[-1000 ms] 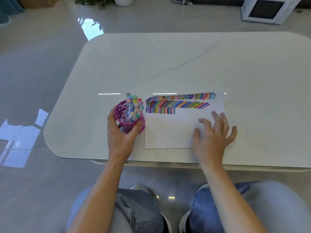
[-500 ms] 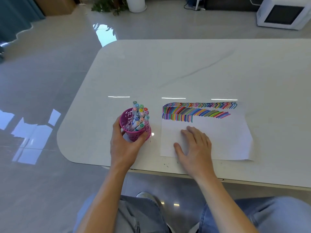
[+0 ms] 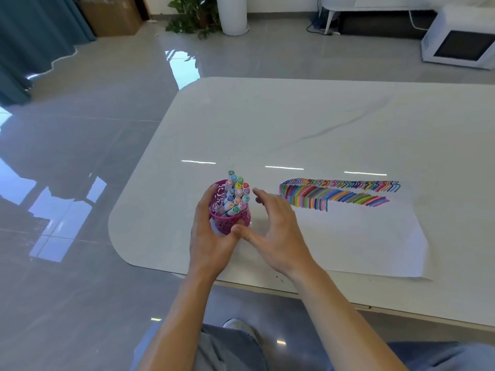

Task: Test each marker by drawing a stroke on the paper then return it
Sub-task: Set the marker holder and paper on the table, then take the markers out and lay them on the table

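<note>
A magenta lattice pen cup [image 3: 233, 220] stands on the white table [image 3: 294, 124] near its front left corner, packed with several capped markers [image 3: 235, 192]. My left hand [image 3: 211, 236] grips the cup from the near left side. My right hand [image 3: 276, 226] hovers just right of the cup, fingers spread and reaching toward the marker caps, holding nothing. A white sheet of paper [image 3: 356, 236] lies to the right, with rows of coloured strokes [image 3: 337, 194] along its far edge.
The table's front edge runs just below my wrists, with my knees under it. A white microwave-like box [image 3: 460, 44] sits on the floor at the far right. A plant and white pot [image 3: 230, 14] stand at the back.
My right hand has lifted off the paper and moved left to the cup. My left hand stays around the cup. The camera has swung left.
</note>
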